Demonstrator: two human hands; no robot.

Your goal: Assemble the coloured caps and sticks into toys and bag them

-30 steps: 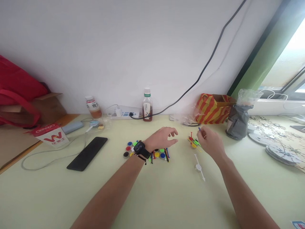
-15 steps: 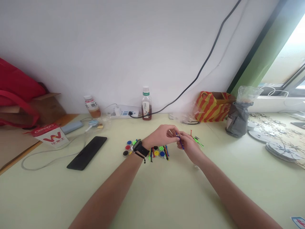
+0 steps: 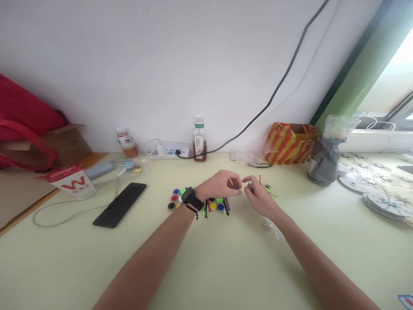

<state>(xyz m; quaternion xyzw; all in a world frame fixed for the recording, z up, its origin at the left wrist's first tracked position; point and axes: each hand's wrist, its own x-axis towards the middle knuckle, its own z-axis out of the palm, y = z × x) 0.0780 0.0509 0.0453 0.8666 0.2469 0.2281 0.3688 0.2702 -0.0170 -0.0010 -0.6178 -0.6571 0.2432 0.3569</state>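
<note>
My left hand (image 3: 219,185), with a black watch (image 3: 191,198) on its wrist, is closed in a pinch. A tiny dark blue piece (image 3: 238,187) shows at its fingertips. Just to the right, my right hand (image 3: 262,200) is closed around a thin blue plastic stick (image 3: 250,186), partly hidden by the fingers. A small gap parts the two hands. Under and beside the left hand lie small round pots with coloured lids (image 3: 220,207) and several thin coloured sticks (image 3: 228,206). Green and red sticks (image 3: 271,191) lie behind the right hand.
A black phone-like slab (image 3: 120,205), a red and white box (image 3: 72,183) and a cable are on the left. A tea bottle (image 3: 199,140) and power strip (image 3: 171,150) stand by the wall. A striped bag (image 3: 292,144), grey bag (image 3: 324,161) and white discs (image 3: 387,204) are at right.
My hands have drawn slightly apart; before, the fingertips met at the blue stick. The right hand now has the stick, and its index finger is raised. The view has shifted slightly.
</note>
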